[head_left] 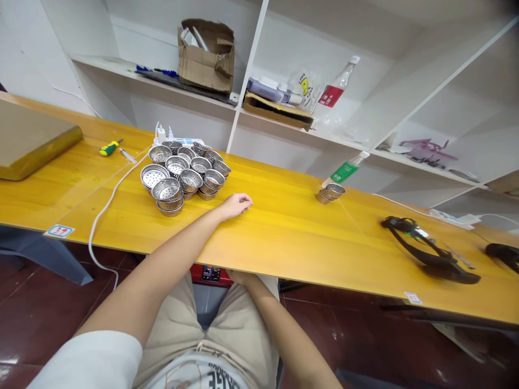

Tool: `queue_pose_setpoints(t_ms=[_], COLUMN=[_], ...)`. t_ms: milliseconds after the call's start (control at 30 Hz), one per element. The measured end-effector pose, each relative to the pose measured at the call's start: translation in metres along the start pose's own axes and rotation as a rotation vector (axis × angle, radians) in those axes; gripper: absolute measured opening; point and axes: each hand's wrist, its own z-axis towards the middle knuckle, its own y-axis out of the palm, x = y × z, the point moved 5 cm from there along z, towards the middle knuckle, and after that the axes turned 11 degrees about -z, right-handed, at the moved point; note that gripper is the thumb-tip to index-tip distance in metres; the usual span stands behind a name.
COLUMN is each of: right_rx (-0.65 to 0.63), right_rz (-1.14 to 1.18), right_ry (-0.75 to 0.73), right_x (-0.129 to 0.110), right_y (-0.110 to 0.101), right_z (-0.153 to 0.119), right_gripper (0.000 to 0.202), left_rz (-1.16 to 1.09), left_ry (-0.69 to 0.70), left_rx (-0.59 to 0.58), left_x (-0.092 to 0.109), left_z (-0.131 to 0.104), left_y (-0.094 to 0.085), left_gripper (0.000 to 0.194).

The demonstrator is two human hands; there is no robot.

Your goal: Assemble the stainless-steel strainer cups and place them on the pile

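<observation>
My left hand (238, 205) rests on the yellow wooden table (279, 232), its fingers loosely curled together, with nothing visible in them. Just left of it stand several stacks of small perforated metal cups (167, 190), grouped close together; the hand is apart from them. Further right, a short stack of similar cups (334, 189) leans, tilted, near a green-labelled bottle (346, 172). My right hand (240, 276) is under the table's front edge, above my lap, and its fingers are hidden. A phone with a lit screen (211, 273) lies beside it on something red below the table.
A white cable (106, 208) crosses the table and hangs over its front edge. At left lie a screwdriver (109, 148) and a large brown box (32, 140). Black strapped headgear (430, 248) sits at right. Shelves behind hold a torn cardboard box (206, 62) and a red-labelled bottle (334, 93).
</observation>
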Motion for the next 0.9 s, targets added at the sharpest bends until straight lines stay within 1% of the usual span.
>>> queue_pose_setpoints(t_ms=[100, 200, 400, 533, 600, 800, 900], right_rx=[-0.092, -0.136, -0.119, -0.129, -0.148, -0.248, -0.262], right_rz=[-0.069, -0.112, -0.059, -0.05, -0.057, -0.06, -0.048], right_ry=[-0.018, -0.032, -0.144, -0.149, -0.153, -0.159, -0.168], right_x=[0.008, 0.008, -0.018, -0.028, -0.03, -0.033, -0.034], right_y=[0.017, 0.025, 0.036, 0.045, 0.046, 0.039, 0.037], right_z=[-0.004, -0.005, -0.007, -0.006, -0.006, -0.013, -0.015], right_gripper=[0.052, 0.054, 0.056, 0.054, 0.052, 0.052, 0.054], left_rz=[0.023, 0.031, 0.03, 0.04, 0.047, 0.04, 0.033], left_ry=[-0.005, 0.005, 0.013, 0.017, 0.018, 0.017, 0.023], left_rx=[0.001, -0.008, -0.023, -0.016, -0.01, -0.024, -0.028], left_x=[0.001, 0.002, -0.002, -0.001, 0.0, 0.001, 0.0], left_z=[-0.002, -0.002, 0.001, 0.001, 0.0, -0.001, 0.0], left_y=[0.0, -0.001, -0.001, 0.0, 0.0, 0.001, 0.0], left_gripper=[0.008, 0.007, 0.006, 0.008, 0.008, 0.009, 0.008])
